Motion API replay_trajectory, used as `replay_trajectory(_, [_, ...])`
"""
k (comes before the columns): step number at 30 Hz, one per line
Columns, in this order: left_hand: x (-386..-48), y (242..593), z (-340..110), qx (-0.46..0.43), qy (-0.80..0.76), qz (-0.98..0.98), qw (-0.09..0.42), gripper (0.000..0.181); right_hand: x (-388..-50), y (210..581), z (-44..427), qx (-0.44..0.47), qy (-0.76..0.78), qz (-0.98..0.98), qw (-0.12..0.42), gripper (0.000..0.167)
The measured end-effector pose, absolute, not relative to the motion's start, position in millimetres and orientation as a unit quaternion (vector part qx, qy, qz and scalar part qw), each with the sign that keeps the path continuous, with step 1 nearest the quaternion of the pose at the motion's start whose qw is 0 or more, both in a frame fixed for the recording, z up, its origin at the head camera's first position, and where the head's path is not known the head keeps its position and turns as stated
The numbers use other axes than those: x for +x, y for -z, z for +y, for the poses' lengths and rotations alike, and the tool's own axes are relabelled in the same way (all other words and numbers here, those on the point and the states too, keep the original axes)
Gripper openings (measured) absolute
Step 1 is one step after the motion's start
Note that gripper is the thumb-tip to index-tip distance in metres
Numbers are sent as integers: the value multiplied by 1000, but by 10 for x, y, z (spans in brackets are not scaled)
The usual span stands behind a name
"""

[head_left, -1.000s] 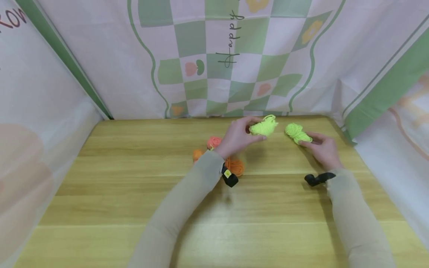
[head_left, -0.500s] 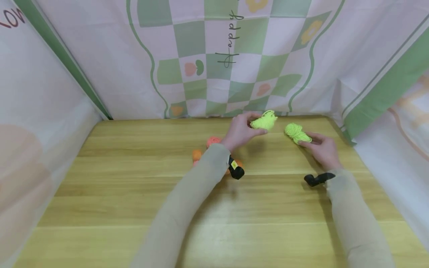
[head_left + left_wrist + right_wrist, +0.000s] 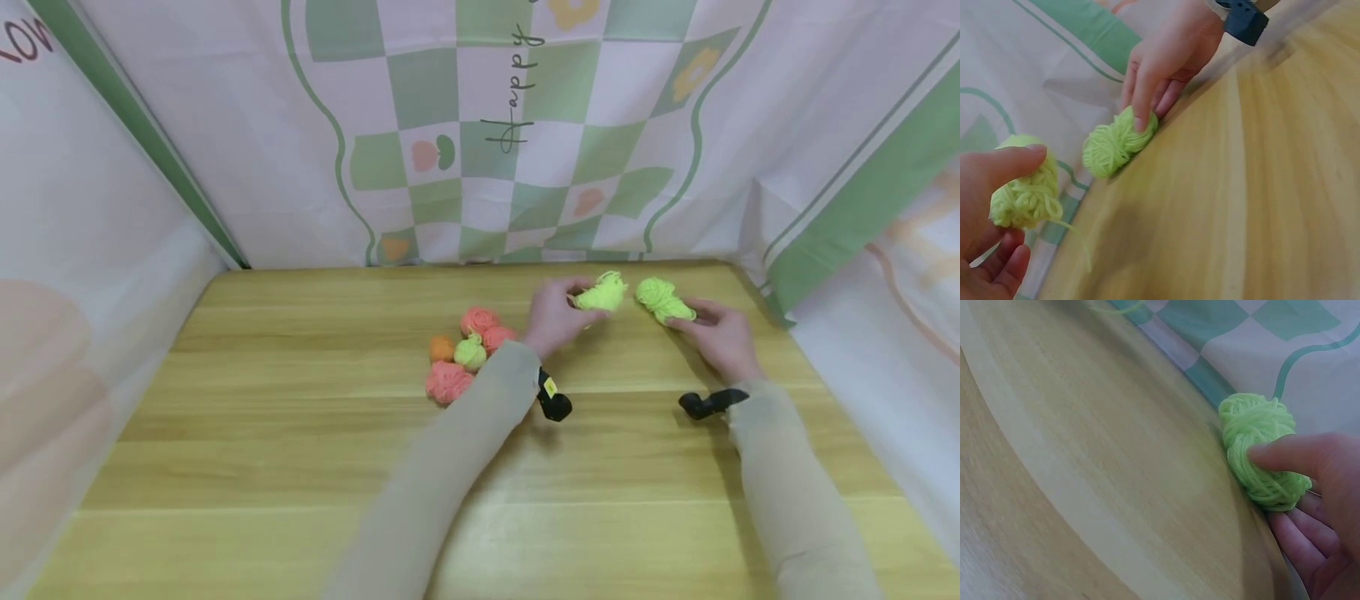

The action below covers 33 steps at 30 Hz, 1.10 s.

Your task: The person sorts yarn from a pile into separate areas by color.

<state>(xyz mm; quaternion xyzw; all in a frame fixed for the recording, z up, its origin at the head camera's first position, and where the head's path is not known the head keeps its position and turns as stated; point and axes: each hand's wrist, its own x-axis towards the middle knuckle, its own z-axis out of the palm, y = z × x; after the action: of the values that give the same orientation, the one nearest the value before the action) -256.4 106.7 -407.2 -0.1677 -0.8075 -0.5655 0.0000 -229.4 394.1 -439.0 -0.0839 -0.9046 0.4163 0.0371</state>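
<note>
currently our left hand (image 3: 555, 317) pinches a lime skein (image 3: 602, 292), seemingly off the table (image 3: 262, 467) | our right hand (image 3: 725, 340) grips a second lime skein (image 3: 660, 297) | coral balls (image 3: 447, 382) lie near our left sleeve (image 3: 442, 467)

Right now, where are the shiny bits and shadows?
Head view: pale glare on the table, bottom middle; soft shadow beside the right sleeve. Left wrist view: soft shadow right of the yarn bundle in the left hand. Right wrist view: dimmer, with dark shadow at top left.
</note>
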Motion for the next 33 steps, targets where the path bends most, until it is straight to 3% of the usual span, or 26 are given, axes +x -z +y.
replay_trajectory(20, [-2447, 4430, 1363, -102, 497, -862, -19, 49, -2292, 4407, 3943, -84, -414, -905, 45, 78])
replay_trajectory(27, [-2426, 4431, 1424, -124, 526, -841, -24, 65, -2292, 4411, 3939, -85, -416, -904, 50, 78])
replay_trajectory(33, [-2419, 4417, 1461, -152, 544, -823, -65, 71, -2304, 4436, 3948, -88, -418, -902, 55, 78])
